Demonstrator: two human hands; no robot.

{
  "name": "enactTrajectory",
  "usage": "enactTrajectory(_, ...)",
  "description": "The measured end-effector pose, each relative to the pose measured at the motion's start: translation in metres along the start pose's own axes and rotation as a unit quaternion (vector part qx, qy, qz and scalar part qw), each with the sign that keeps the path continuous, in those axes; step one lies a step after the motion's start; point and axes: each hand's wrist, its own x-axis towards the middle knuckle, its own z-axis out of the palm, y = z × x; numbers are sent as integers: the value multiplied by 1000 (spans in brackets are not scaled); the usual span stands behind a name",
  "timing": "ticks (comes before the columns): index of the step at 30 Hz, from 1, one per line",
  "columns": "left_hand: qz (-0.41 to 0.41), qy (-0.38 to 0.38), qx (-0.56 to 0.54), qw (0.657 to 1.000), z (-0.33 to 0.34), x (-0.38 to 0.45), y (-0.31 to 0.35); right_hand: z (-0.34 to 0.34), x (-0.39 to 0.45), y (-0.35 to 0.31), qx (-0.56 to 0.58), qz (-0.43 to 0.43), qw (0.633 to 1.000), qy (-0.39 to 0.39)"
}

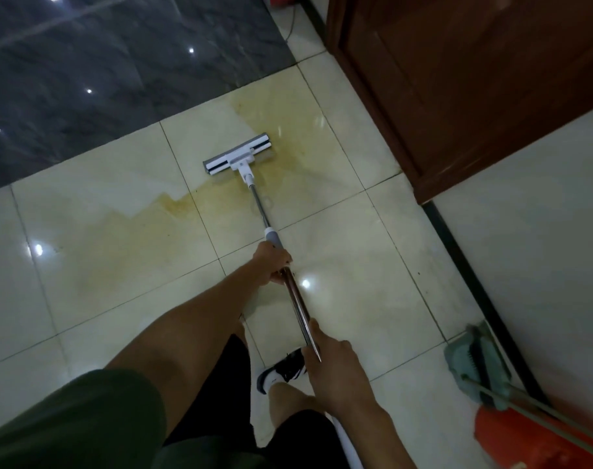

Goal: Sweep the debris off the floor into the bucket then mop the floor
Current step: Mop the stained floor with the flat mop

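Two hands, left hand [274, 265] ahead and right hand [332, 363] behind, grip the steel-handled white flat mop [238, 158]. It points away up-left, its head lying on yellow-stained glossy cream tiles [119, 231] beside a brown wooden door [474, 79].

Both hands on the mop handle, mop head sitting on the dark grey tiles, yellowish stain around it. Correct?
Not quite. The head view shows the mop head on the pale cream tiles, short of the dark grey tiles. Left hand and right hand grip the mop handle; yellowish stain surrounds the head.
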Motion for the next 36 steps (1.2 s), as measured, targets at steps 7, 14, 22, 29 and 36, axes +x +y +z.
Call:
enactTrajectory(7, 36, 18, -7, 999, -81, 57, 106, -40, 89, -101, -1, -33, 999, 35)
enactTrajectory(14, 48, 39, -9, 998, -183, 148, 248, -91, 220, -236, 1, -39, 997, 72)
enactTrajectory(22, 87, 58, 6, 994, -248, 221, 374, -151, 333, -344, -24, -55, 994, 95)
enactTrajectory(29, 89, 61, 8, 994, -251, 243, 417, -166, 368, -365, 6, -41, 994, 106)
enactTrajectory(36, 56, 49, 83, 994, -216, 244, 396, -142, 354, -334, 36, 4, 993, 115)
